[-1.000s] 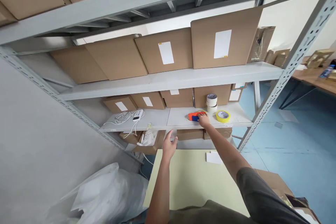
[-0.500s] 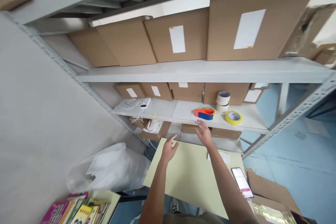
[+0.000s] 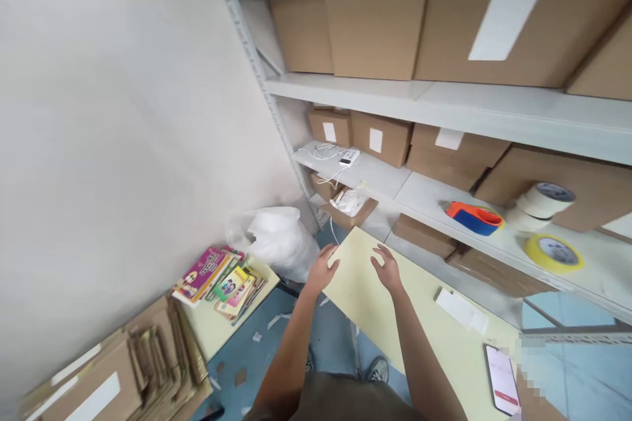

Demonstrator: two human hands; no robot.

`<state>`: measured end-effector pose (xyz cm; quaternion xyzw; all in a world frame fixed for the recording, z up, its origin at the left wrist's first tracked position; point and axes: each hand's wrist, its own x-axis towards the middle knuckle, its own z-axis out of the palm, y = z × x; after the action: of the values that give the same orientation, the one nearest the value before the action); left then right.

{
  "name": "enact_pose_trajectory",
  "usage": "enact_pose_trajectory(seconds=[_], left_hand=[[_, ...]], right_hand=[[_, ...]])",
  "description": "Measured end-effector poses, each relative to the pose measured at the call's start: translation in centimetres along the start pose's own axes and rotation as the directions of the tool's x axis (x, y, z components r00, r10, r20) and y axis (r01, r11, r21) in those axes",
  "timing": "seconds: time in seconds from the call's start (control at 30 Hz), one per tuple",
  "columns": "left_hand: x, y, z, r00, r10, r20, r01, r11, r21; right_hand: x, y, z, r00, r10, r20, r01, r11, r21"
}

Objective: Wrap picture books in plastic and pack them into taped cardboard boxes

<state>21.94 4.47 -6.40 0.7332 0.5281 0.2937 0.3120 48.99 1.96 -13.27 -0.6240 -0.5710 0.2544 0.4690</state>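
Observation:
My left hand (image 3: pixel 323 270) hovers by the left edge of the pale yellow table (image 3: pixel 363 302), fingers apart and holding nothing. Over the far part of the same table, my right hand (image 3: pixel 386 268) is likewise open, its fingers slightly curled. Nothing lies between the two hands. Right of my right hand, a white slip of paper (image 3: pixel 461 310) rests near the table's back edge. A phone with a lit screen (image 3: pixel 502 378) lies toward the table's right end.
The shelf behind holds an orange and blue tape dispenser (image 3: pixel 474 218), yellow tape (image 3: pixel 553 252), white tape rolls (image 3: pixel 536 205) and cardboard boxes (image 3: pixel 380 138). At left are books (image 3: pixel 237 286) on a second table, flattened cartons (image 3: pixel 148 368) and a white plastic bag (image 3: pixel 284 240).
The view has swung left, bringing the books and flattened cartons further into sight. Both hands stay empty and open, now nearer the table's left end.

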Motion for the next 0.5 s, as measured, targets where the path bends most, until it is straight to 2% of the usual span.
enact_pose_trajectory(seconds=[0.1, 0.23, 0.37, 0.5], left_hand=[[-1.8, -3.5, -3.5, 0.995, -0.026, -0.094, 0.023, 0.999, -0.035], [-4.3, -8.8, -8.8, 0.977, -0.089, -0.194, 0.068, 0.992, -0.109], [-7.0, -15.0, -14.3, 0.940, -0.173, -0.295, 0.123, 0.976, -0.180], [-10.1, -21.6, -19.4, 0.883, -0.283, -0.375, 0.198, 0.948, -0.248]], right_hand=[[0.7, -3.2, 4.2, 0.995, -0.070, 0.071, 0.071, 0.997, -0.014], [1.5, -8.4, 11.0, 0.977, -0.147, 0.157, 0.152, 0.988, -0.020], [1.6, -13.5, 18.9, 0.948, -0.197, 0.250, 0.205, 0.979, -0.008], [1.0, -17.6, 27.9, 0.913, -0.215, 0.347, 0.231, 0.973, -0.005]])
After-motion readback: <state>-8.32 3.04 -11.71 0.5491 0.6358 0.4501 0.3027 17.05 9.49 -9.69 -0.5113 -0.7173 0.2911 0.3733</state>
